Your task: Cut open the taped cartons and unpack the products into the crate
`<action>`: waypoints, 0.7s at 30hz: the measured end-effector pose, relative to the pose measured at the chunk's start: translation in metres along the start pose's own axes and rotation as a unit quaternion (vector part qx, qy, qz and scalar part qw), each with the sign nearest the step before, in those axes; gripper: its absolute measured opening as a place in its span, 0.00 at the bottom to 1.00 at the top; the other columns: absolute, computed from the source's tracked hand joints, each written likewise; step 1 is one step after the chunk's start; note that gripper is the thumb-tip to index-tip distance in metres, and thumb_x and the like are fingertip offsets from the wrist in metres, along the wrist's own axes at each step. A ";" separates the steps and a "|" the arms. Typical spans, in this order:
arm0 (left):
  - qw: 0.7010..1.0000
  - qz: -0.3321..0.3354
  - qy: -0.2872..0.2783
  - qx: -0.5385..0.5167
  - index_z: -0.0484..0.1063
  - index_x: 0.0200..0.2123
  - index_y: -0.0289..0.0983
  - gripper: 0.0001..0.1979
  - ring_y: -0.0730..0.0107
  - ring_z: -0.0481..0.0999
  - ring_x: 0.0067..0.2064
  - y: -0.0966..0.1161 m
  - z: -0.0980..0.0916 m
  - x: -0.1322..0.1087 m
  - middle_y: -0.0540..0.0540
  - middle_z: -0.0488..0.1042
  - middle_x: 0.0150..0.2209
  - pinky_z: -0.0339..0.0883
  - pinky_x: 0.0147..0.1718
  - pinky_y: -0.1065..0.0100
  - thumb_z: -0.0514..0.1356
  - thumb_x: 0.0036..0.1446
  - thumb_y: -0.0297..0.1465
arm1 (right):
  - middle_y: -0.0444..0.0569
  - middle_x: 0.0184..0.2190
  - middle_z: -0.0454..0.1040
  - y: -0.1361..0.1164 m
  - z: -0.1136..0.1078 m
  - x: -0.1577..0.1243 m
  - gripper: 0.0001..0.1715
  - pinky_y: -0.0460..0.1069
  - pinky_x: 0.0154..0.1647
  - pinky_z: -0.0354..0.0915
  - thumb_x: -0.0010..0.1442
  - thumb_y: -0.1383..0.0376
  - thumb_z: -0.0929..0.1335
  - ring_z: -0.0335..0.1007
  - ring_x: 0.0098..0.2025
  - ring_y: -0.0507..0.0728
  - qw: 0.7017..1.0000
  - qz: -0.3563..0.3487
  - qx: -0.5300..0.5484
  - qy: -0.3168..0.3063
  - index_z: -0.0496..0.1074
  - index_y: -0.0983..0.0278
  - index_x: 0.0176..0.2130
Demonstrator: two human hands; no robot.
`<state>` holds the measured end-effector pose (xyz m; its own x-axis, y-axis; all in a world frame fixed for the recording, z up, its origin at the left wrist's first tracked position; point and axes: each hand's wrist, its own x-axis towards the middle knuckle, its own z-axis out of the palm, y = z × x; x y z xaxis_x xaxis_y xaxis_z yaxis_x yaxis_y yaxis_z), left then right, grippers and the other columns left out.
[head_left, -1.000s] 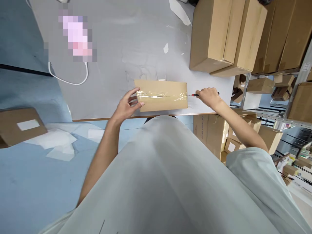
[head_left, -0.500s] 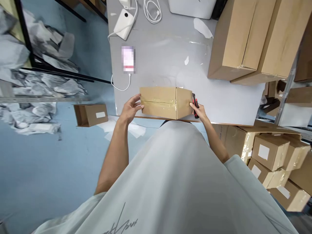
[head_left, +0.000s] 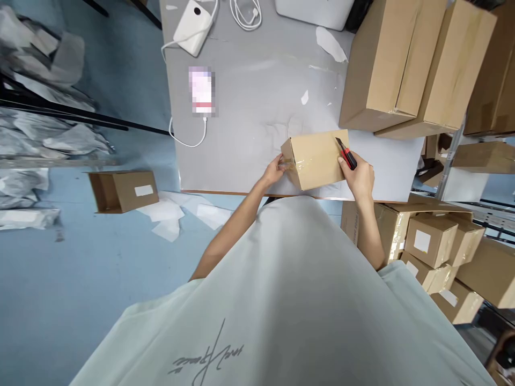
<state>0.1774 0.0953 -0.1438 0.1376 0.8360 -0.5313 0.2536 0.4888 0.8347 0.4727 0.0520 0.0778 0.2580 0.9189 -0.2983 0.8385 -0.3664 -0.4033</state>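
A taped cardboard box (head_left: 319,161) stands near the front edge of the grey table, turned at a slight angle. My left hand (head_left: 274,170) is at its left end, with the fingers against the end face and partly hidden. My right hand (head_left: 359,176) is closed round a red and black box cutter (head_left: 346,154) at the box's right end. The cutter's tip points up and left over the top face. My right thumb lies at the edge of the box.
Large cardboard boxes (head_left: 396,59) stand at the table's (head_left: 249,91) right. A phone (head_left: 201,90), a white power bank (head_left: 193,27) and cables lie at the left. An open carton (head_left: 134,193) and paper sheets are on the floor; several taped boxes (head_left: 430,240) are stacked lower right.
The box has been turned and shifted right, so its other end faces left. My left hand has followed rightward. The box cutter has swung from beside the box to above its right end.
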 end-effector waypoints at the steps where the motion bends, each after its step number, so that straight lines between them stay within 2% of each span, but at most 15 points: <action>1: 1.000 -0.001 -0.002 0.005 0.76 0.69 0.36 0.39 0.45 0.86 0.59 0.002 -0.001 -0.001 0.28 0.81 0.67 0.77 0.67 0.41 0.74 0.54 0.35 | 0.64 0.55 0.89 -0.001 0.004 0.000 0.33 0.58 0.51 0.74 0.80 0.45 0.65 0.85 0.53 0.74 1.000 0.001 -0.003 0.000 0.82 0.62 0.66; 4: 0.999 0.042 0.015 0.012 0.79 0.66 0.38 0.33 0.42 0.81 0.67 0.017 -0.022 -0.008 0.31 0.78 0.71 0.73 0.72 0.39 0.73 0.59 0.39 | 0.66 0.59 0.87 -0.006 0.017 -0.001 0.35 0.59 0.56 0.75 0.81 0.45 0.64 0.84 0.58 0.74 1.000 0.006 -0.006 -0.003 0.80 0.63 0.70; 6: 0.993 0.115 0.037 0.008 0.78 0.67 0.41 0.30 0.46 0.80 0.70 0.038 -0.040 -0.014 0.36 0.77 0.73 0.75 0.71 0.44 0.69 0.65 0.43 | 0.68 0.63 0.84 -0.013 0.025 -0.004 0.35 0.61 0.60 0.75 0.81 0.46 0.64 0.82 0.61 0.74 1.000 0.009 -0.011 0.003 0.78 0.63 0.72; 8: 0.982 0.184 0.042 0.005 0.79 0.67 0.44 0.26 0.50 0.82 0.68 0.066 -0.054 -0.020 0.39 0.80 0.70 0.78 0.69 0.48 0.67 0.69 0.44 | 0.70 0.67 0.80 -0.022 0.030 -0.009 0.36 0.63 0.63 0.75 0.81 0.47 0.65 0.81 0.64 0.74 1.000 0.013 -0.016 0.018 0.75 0.65 0.74; 11: 0.973 0.228 0.006 0.019 0.83 0.61 0.44 0.21 0.52 0.85 0.63 0.104 -0.066 -0.026 0.41 0.85 0.63 0.80 0.67 0.48 0.69 0.68 0.42 | 0.72 0.71 0.73 -0.034 0.032 -0.023 0.37 0.66 0.65 0.75 0.81 0.51 0.63 0.79 0.67 0.74 0.998 0.022 -0.014 0.055 0.69 0.65 0.78; 13: 0.972 0.230 -0.026 0.028 0.84 0.58 0.44 0.19 0.51 0.86 0.61 0.118 -0.070 -0.028 0.42 0.86 0.60 0.81 0.67 0.46 0.72 0.65 0.40 | 0.72 0.72 0.71 -0.042 0.032 -0.038 0.37 0.66 0.65 0.76 0.82 0.54 0.60 0.78 0.69 0.74 0.997 0.017 -0.005 0.070 0.64 0.64 0.80; 15: 0.973 0.224 -0.056 0.020 0.84 0.56 0.44 0.20 0.49 0.86 0.62 0.122 -0.073 -0.029 0.43 0.86 0.58 0.80 0.68 0.44 0.74 0.62 0.40 | 0.70 0.73 0.72 -0.052 0.031 -0.055 0.36 0.66 0.67 0.76 0.82 0.58 0.58 0.77 0.71 0.72 0.999 -0.007 0.008 0.053 0.61 0.64 0.82; 18: 0.972 0.218 -0.089 -0.011 0.83 0.58 0.44 0.26 0.47 0.85 0.65 0.118 -0.076 -0.028 0.42 0.86 0.59 0.79 0.70 0.43 0.79 0.58 0.42 | 0.65 0.73 0.76 -0.070 0.032 -0.079 0.37 0.63 0.67 0.77 0.82 0.60 0.56 0.79 0.70 0.69 0.997 -0.061 0.034 -0.039 0.58 0.62 0.83; 21: 0.971 0.219 -0.099 -0.016 0.83 0.57 0.44 0.28 0.46 0.83 0.66 0.113 -0.077 -0.027 0.43 0.85 0.61 0.78 0.71 0.43 0.80 0.57 0.46 | 0.57 0.77 0.75 -0.092 0.038 -0.095 0.37 0.60 0.67 0.78 0.83 0.59 0.57 0.81 0.70 0.66 0.987 -0.092 0.044 -0.121 0.58 0.57 0.84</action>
<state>0.1286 0.1469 -0.0242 0.4070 0.9028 -0.1389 0.0992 0.1075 0.9892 0.3530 -0.0070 0.1108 -0.0258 0.9134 -0.4062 0.8129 -0.2173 -0.5404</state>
